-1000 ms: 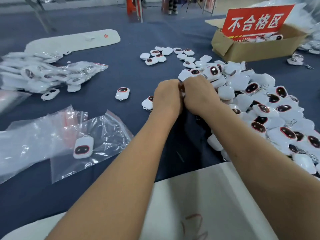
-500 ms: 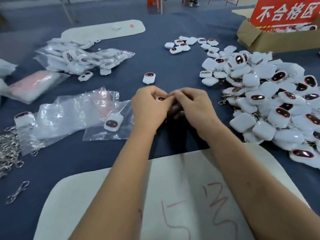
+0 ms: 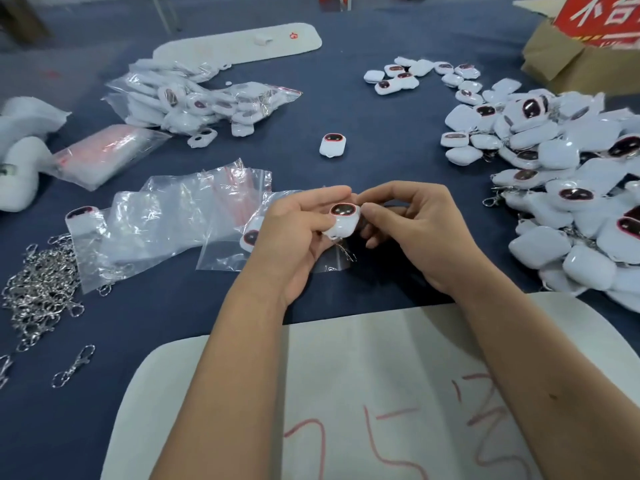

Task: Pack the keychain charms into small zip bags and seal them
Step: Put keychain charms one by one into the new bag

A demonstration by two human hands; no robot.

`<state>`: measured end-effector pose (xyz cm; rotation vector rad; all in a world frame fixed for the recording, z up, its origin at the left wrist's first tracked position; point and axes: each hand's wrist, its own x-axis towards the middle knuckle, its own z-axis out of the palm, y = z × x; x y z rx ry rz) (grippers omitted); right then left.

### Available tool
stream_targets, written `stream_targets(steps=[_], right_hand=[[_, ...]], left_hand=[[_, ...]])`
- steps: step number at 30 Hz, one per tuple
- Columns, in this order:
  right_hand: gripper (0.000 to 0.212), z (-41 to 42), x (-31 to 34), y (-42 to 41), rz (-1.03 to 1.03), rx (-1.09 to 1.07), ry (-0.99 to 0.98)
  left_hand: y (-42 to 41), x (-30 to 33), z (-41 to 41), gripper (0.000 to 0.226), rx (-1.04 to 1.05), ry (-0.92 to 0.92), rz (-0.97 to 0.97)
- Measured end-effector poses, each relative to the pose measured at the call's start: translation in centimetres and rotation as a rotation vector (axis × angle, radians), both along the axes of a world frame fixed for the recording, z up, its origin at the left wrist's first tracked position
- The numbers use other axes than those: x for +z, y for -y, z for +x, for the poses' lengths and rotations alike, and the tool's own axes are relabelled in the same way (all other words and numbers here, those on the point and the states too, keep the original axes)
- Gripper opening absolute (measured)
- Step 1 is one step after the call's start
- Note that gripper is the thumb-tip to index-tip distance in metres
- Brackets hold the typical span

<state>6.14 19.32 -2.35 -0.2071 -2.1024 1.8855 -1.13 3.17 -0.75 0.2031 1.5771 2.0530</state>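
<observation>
Compared with a moment ago, the charm now shows plainly, pinched between left hand and right hand above the zip bags; bare blue cloth lies open beyond, left of the charm pile

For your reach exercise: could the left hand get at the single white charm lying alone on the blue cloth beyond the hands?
Probably not yet: bare cloth lies between, but the left hand holds a white charm; the lone white charm waits.

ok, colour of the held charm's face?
Dark face, red rim, on the white charm; head view.
</observation>
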Motion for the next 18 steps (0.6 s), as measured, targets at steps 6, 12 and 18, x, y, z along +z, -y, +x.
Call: stream_targets(steps=[6, 12, 18], right_hand=[[0.008, -0.3, -0.3, 0.1, 0.063, -0.063, -0.013], [0.016, -0.8, -0.8, 0.1, 0.141, -0.210, -0.012], [0.009, -0.7, -0.6, 0.2, 0.045, -0.123, -0.039]], left_hand=[[-0.9, -0.1, 0.1, 0.034, 0.069, 0.017, 0.078], [-1.2, -0.3, 0.2, 0.044, 0.023, 0.119, 0.209], [-1.7, -0.7, 0.5, 0.057, -0.022, -0.006, 0.192]])
